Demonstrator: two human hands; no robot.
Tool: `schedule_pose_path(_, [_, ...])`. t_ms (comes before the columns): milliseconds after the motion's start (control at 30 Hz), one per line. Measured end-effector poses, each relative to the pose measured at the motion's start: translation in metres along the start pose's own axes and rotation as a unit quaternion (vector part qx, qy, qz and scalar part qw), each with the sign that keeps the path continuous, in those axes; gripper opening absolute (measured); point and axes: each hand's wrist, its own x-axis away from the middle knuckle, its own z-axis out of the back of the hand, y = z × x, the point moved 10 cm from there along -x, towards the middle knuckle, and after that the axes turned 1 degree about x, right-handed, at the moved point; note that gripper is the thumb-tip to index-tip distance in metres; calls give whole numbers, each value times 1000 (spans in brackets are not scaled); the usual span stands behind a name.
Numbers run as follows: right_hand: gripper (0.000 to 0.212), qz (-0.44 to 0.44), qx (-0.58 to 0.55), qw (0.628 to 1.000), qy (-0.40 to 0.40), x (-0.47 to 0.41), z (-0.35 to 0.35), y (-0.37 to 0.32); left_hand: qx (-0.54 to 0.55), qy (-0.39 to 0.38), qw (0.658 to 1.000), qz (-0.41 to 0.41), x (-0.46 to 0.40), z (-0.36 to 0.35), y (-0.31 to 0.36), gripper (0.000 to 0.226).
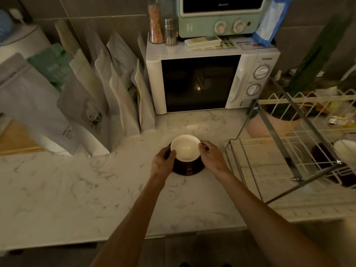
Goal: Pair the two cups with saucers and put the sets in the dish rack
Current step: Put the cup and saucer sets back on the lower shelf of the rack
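Note:
A cup [185,148], dark outside and white inside, stands on a dark saucer [189,170] on the marble counter in front of the microwave. My left hand [163,162] grips the left side of the set, thumb on the cup's rim. My right hand [211,156] holds the right side, fingers curled at the rim. At the right stands the wire dish rack [289,151]. A second cup [345,151] on a dark saucer [325,158] sits in the rack's lower level at the frame's right edge.
A white microwave [202,83] with a green toaster oven [219,16] on top stands behind the cup. Several upright pouches [107,97] line the left. A pink pot [269,126] sits behind the rack. The counter's front edge [173,234] runs below my forearms.

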Motion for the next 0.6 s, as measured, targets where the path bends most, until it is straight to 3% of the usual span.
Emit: schedule_pose_path(600, [39,-21,-6,1000,-9,59,-1,15,-10,-6,1000,-5,54,15,-22,39])
